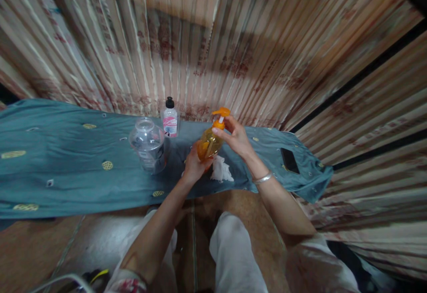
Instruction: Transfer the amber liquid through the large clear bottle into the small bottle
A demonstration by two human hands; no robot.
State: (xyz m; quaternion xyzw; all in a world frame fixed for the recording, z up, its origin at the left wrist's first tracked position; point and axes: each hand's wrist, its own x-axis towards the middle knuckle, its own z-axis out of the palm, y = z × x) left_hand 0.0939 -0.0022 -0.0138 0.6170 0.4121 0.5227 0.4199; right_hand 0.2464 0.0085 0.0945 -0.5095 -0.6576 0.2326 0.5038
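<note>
A clear amber pump bottle with an orange pump head is held tilted above the cloth, its top leaning right. My left hand is wrapped round its lower part. Up at the orange collar, my right hand has its thumb and fingers closed about the neck, just below the pump head. A crumpled white tissue lies on the cloth beneath and right of the bottle. Left of my hands stands an empty-looking clear plastic jar. Behind it is a clear bottle with a pink label and black cap.
The bench is covered by a teal cloth with yellow prints. A black phone lies near its right end. A pleated patterned curtain hangs directly behind and along the right. My legs are below the front edge, over a tiled floor.
</note>
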